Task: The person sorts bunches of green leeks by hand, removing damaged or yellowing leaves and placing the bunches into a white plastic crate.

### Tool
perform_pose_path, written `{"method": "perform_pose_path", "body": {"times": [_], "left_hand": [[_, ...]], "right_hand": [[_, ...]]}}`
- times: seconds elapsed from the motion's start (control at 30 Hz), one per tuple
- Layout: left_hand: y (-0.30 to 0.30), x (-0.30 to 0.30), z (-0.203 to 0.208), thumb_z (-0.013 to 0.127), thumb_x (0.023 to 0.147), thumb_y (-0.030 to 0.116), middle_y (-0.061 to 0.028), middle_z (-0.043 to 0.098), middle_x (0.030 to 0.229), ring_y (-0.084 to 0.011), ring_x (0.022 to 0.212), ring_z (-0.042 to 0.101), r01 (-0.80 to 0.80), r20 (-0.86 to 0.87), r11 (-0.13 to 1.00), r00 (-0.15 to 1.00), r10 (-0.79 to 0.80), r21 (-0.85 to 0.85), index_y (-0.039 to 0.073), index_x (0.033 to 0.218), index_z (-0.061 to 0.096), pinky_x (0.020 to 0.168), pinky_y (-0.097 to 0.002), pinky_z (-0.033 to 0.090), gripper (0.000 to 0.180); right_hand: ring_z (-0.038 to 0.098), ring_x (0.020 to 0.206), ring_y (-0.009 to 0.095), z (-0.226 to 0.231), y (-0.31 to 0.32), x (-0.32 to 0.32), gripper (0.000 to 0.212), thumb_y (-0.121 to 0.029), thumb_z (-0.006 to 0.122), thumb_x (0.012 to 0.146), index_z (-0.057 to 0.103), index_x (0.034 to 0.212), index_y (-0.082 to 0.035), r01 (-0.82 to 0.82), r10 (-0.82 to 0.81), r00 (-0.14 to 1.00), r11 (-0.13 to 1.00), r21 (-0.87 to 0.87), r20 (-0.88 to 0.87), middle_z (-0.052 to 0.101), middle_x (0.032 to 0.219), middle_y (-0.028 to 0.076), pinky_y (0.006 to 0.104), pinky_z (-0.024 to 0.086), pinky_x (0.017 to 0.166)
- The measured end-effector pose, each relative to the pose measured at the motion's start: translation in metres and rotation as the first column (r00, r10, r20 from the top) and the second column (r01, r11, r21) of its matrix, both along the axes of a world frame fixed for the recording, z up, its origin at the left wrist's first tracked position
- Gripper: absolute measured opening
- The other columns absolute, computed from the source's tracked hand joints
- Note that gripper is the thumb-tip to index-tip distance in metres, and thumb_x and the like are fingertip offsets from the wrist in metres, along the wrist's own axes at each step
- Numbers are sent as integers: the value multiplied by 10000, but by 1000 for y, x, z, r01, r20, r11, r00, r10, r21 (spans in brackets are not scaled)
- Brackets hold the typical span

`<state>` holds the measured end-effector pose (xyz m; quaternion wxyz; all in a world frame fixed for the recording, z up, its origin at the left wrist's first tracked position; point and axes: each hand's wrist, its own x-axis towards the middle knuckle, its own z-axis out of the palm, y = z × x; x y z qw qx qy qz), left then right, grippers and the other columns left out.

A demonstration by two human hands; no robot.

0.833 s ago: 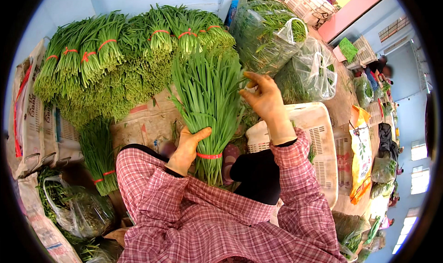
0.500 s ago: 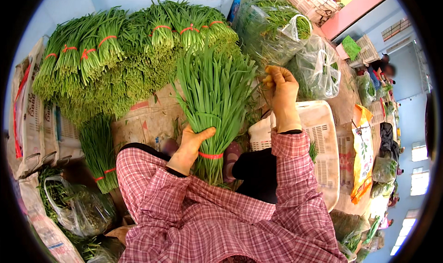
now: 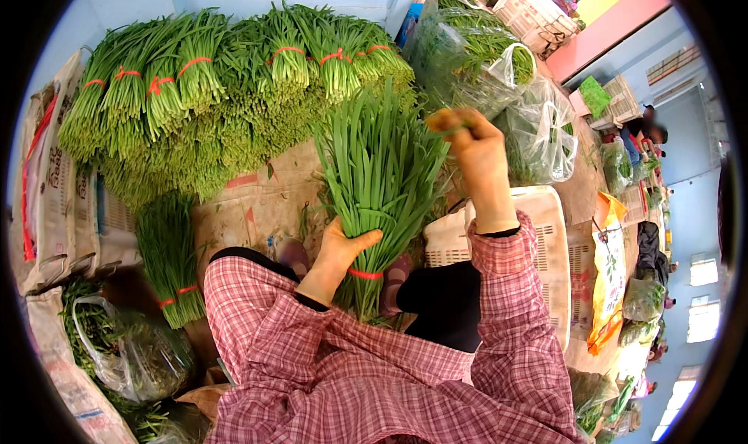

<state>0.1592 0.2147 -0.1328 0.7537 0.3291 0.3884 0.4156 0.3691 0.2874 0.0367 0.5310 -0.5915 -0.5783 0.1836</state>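
Observation:
My left hand (image 3: pixel 336 258) is wrapped round a bunch of green garlic chives (image 3: pixel 382 187), held upright above my lap with its leaves fanning upward. A red tie (image 3: pixel 365 274) circles the stems just below the hand. My right hand (image 3: pixel 477 159) is raised to the right of the leaf tips, fingers pinched together. A slim greenish bit shows at those fingers, too blurred to name. Behind the bunch lies a large pile of tied chive bunches (image 3: pixel 187 144). Another tied bunch (image 3: pixel 167 249) lies by my left knee.
At my right stands a pale plastic crate (image 3: pixel 545 218). Clear bags of greens (image 3: pixel 538 128) sit beyond it, and an orange-and-white sack (image 3: pixel 608 280) lies farther right. More bagged greens (image 3: pixel 140 346) are at my lower left. People (image 3: pixel 643 128) sit in the distance.
The chive bunch and my left hand appear slightly farther right and lower as the whole view shifts. My right hand has turned, its fingertips now pointing left near the leaf tips.

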Motion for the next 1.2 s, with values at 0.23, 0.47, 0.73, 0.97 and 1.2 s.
{"method": "perform_pose_path", "body": {"times": [0.23, 0.47, 0.73, 0.97, 1.2], "left_hand": [[-2, 10, 1, 807, 771, -25, -69, 705, 1116, -164, 999, 663, 67, 16, 996, 998, -68, 52, 8, 1200, 612, 903, -334, 545, 472], [12, -5, 21, 797, 784, -18, -90, 705, 1116, -186, 985, 684, -49, 58, 996, 997, 53, -75, 7, 1210, 610, 863, -343, 576, 466], [6, -2, -1, 767, 807, -41, -65, 705, 1135, -167, 1011, 671, -13, 44, 1000, 999, 13, 3, 39, 1155, 640, 894, -343, 559, 379], [9, -10, -2, 757, 856, 43, -51, 709, 1105, -159, 989, 667, -36, 136, 998, 990, 42, -49, 61, 1132, 683, 877, -329, 553, 286], [4, -17, 6, 728, 917, 290, -48, 663, 1178, -161, 1095, 593, -2, 126, 997, 992, 11, -76, 44, 1226, 638, 964, -344, 460, 405]], "right_hand": [[642, 757, 258, -33, 55, -15, 234, -320, 796, 738, 752, 823, -107, -76, 64, 541, 997, -27, 839, 675, 748, 81, 386, 508, 731], [601, 730, 128, -26, 50, -21, 184, -167, 675, 896, 717, 959, 2, 69, -122, 962, 973, -219, -243, 715, 844, 53, 271, 490, 728], [664, 900, 300, 11, 67, -63, 320, -166, 780, 781, 723, 1092, -122, -272, 142, 447, 962, -17, 883, 701, 1020, 146, 392, 524, 807], [645, 768, 219, -13, 65, -39, 210, -82, 715, 822, 725, 1031, -80, -153, 137, 920, 988, 15, 368, 691, 869, 83, 327, 514, 699], [631, 858, 330, -42, 69, -31, 230, -105, 709, 729, 742, 956, -104, -121, 146, 654, 989, -88, 742, 674, 861, 107, 436, 507, 799]]}}
